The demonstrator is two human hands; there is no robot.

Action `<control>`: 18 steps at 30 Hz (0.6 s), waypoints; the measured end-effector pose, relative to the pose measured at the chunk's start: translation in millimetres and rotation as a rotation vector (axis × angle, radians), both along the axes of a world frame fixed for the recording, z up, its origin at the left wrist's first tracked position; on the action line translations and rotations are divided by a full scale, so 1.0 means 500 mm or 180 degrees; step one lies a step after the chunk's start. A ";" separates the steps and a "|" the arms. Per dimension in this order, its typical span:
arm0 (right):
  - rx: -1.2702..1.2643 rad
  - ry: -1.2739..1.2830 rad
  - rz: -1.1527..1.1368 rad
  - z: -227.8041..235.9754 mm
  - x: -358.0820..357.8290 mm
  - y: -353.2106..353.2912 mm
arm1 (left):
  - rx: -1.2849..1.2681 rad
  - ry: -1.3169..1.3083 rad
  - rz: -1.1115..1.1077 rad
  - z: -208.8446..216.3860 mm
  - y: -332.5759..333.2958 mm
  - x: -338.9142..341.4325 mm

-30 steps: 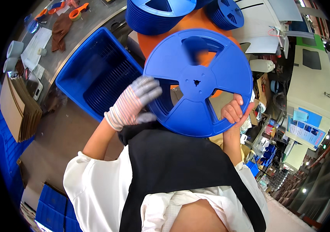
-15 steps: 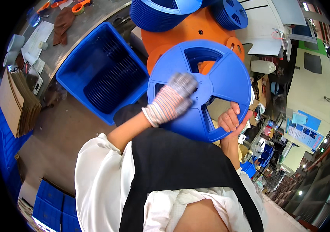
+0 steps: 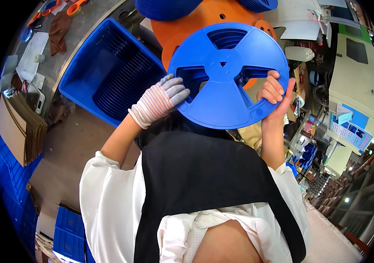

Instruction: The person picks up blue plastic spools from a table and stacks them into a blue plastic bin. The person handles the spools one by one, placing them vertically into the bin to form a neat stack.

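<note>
I hold a round blue plastic reel [image 3: 223,103] in front of my apron, its flat face turned up. Through its cut-out windows more blue layers show beneath, so it may be a stack of reels. My left hand [image 3: 160,98], in a striped knit glove, is closed on the left rim, fingertips by the left window. My bare right hand [image 3: 274,96] grips the right rim, fingers over the edge into the right window and thumb outside. Left of the reel stands a deep blue bin [image 3: 75,90] with a row of blue reels [image 3: 125,87] standing on edge inside.
Beyond the reel is an orange round table [image 3: 209,15] bearing stacks of blue reels [image 3: 167,6]. A metal workbench [image 3: 82,33] with orange-handled scissors and a brown cloth lies far left. Stacked cardboard sheets [image 3: 25,127] and blue crates [image 3: 71,232] stand at the left.
My left hand has come off the reel's face and now holds its left rim. The reel has turned and moved up in the view; layers now show through its windows.
</note>
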State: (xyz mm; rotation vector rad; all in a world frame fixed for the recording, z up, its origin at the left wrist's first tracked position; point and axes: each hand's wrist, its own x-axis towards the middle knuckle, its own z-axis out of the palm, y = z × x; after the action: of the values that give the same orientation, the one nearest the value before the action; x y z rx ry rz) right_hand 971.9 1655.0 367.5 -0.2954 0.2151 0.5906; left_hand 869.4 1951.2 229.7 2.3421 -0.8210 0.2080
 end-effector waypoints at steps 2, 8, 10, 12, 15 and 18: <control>-0.0254 -0.0216 0.0367 -0.001 0.022 -0.002 | -0.0106 0.0223 -0.0055 -0.009 0.000 -0.013; -0.2260 -0.0339 0.0456 0.004 0.041 0.013 | -0.3568 0.3113 0.0821 -0.012 0.046 -0.102; -0.2667 -0.0316 0.0453 -0.006 0.037 0.014 | -0.4873 0.3485 0.1352 -0.009 0.046 -0.133; -0.2954 -0.0177 0.0500 -0.022 0.033 -0.001 | -0.5503 0.3648 0.1703 -0.014 0.056 -0.152; -0.3136 -0.0016 0.0582 -0.033 0.030 -0.020 | -0.5835 0.3668 0.1969 -0.030 0.071 -0.177; -0.2956 0.0285 0.0683 -0.050 0.038 -0.036 | -0.6106 0.3621 0.2094 -0.056 0.078 -0.198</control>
State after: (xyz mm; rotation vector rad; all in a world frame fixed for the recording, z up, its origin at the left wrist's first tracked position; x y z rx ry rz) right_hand 991.1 1636.8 342.8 -1.2022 0.5458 0.6879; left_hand 770.2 1990.2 201.5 0.4687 0.6387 -0.1009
